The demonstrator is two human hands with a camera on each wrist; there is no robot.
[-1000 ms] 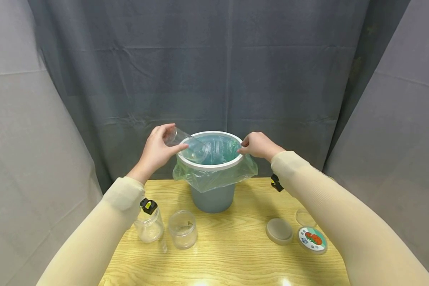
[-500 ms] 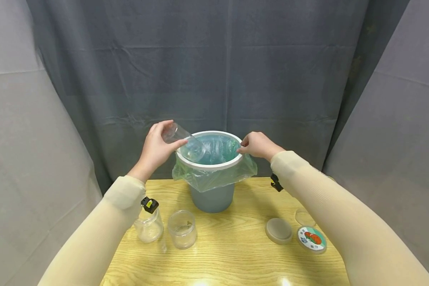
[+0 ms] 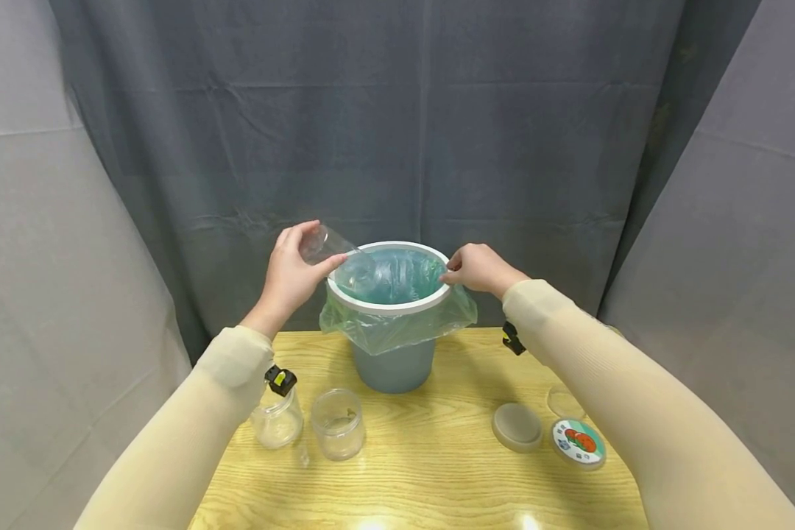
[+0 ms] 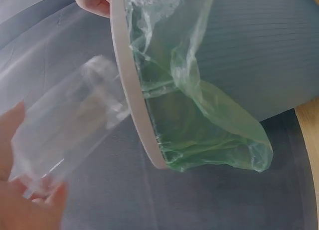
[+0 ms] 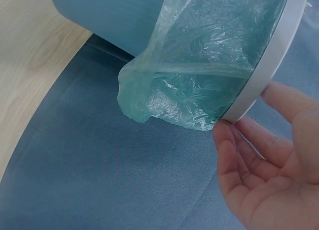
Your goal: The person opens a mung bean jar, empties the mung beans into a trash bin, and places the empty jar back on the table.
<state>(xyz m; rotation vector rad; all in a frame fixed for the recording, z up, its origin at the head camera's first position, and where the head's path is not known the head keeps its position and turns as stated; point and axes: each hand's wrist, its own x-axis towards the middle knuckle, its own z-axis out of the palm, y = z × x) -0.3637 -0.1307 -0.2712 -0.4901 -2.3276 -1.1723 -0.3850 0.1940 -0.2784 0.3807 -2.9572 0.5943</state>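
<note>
My left hand (image 3: pixel 288 274) grips a clear plastic jar (image 3: pixel 327 246) by its upper end, fingers on one side and thumb on the other. The jar is tilted, its lower end over the mouth of a grey-blue trash bin (image 3: pixel 394 372). In the left wrist view, the jar's (image 4: pixel 70 120) far end is beside the white rim (image 4: pixel 130 85). A thin green trash bag (image 3: pixel 397 331) lines the bin and hangs over its outside. At the bin's right side, my right hand (image 3: pixel 482 266) pinches the rim, thumb and fingers on either side, as the right wrist view shows.
Two clear jars stand on the wooden table at the front left: one (image 3: pixel 339 427) in full view, another (image 3: pixel 278 427) partly behind my left wrist camera. At right lie a beige lid (image 3: pixel 517 428), a tomato-labelled lid (image 3: pixel 579 443) and a clear disc (image 3: pixel 565 403). A grey curtain (image 3: pixel 271 147) hangs behind.
My left hand has risen slightly, lifting the jar a little up and left over the bin's mouth. The right hand stays on the rim.
</note>
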